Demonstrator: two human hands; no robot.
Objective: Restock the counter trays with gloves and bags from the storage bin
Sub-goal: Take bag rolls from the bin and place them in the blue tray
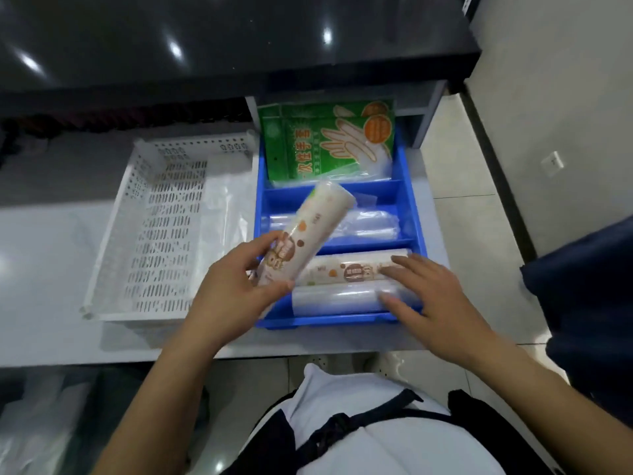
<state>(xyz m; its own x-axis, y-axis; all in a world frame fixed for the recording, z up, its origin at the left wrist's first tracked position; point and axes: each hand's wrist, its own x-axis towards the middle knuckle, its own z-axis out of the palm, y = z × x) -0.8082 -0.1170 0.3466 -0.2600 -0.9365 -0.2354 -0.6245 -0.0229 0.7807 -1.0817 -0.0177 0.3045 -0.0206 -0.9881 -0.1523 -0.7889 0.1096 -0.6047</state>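
Note:
A blue divided tray (416, 221) sits on the counter. Its far compartment holds green glove packs (318, 142). The middle one holds clear bag rolls (363, 224). In the near compartment lie a printed bag roll (352, 270) and a clear roll (337, 298). My left hand (236, 286) grips the lower end of another printed bag roll (308, 231), tilted above the tray's left side. My right hand (435, 299) rests with fingers spread on the right ends of the near compartment's rolls, holding nothing.
A white perforated basket (161, 231) stands left of the blue tray, with a clear plastic sheet (226, 207) along its right side. A dark glossy raised counter (239, 46) runs behind. The grey counter's edge (102, 358) is near me; tiled floor lies at the right.

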